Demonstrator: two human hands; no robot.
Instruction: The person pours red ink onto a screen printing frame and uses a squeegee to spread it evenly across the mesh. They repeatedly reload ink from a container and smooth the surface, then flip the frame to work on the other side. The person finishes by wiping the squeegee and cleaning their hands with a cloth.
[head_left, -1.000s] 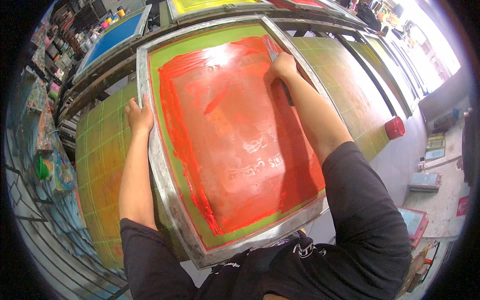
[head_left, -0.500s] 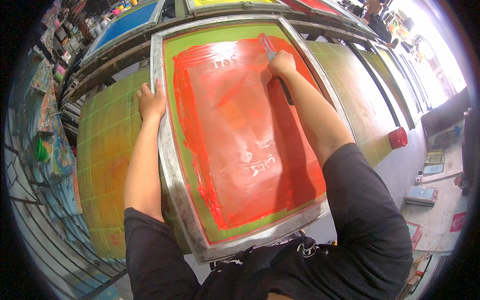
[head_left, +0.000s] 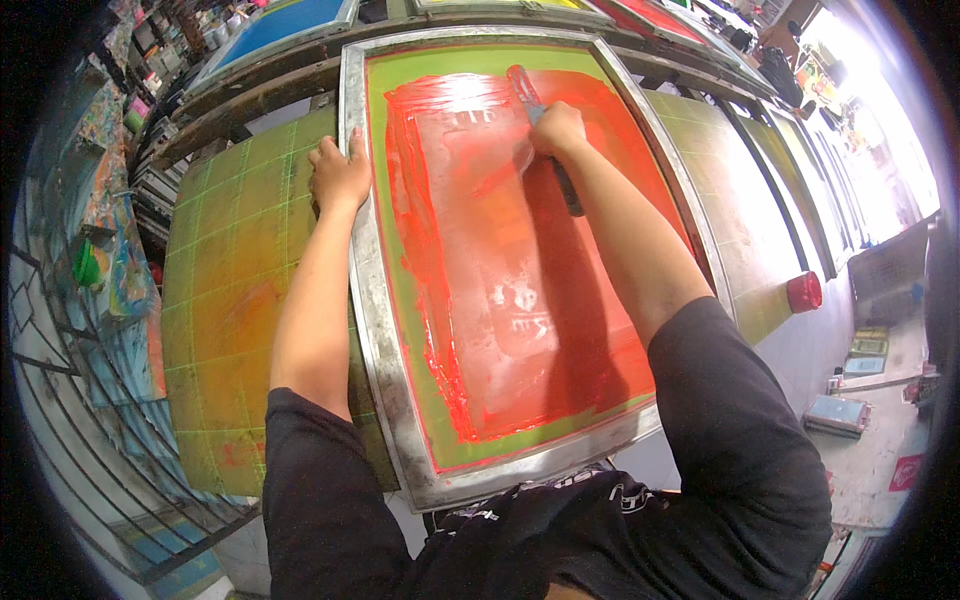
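Note:
A screen-printing frame with a grey metal border lies before me, its green mesh spread with wet red ink. Pale lettering shows through the ink. My left hand grips the frame's left side, thumb over the rim and fingers on its outer side. My right hand is closed round a flat spatula-like tool over the upper right of the mesh. Its rounded far end is smeared red; a dark end sticks out below my fist. Whether the tool touches the mesh is unclear. A thick ink ridge runs down the mesh's left side.
Greenish gridded boards flank the frame. A red cup or lid stands on the right board. More screens, including a blue one, lie beyond a dark rail. Metal bars stand at the left, and a side table at the right.
The view has shifted, so the frame, with my left hand on it, sits farther right in the picture. Relative to the frame, my right hand and the tool have moved slightly left over the ink.

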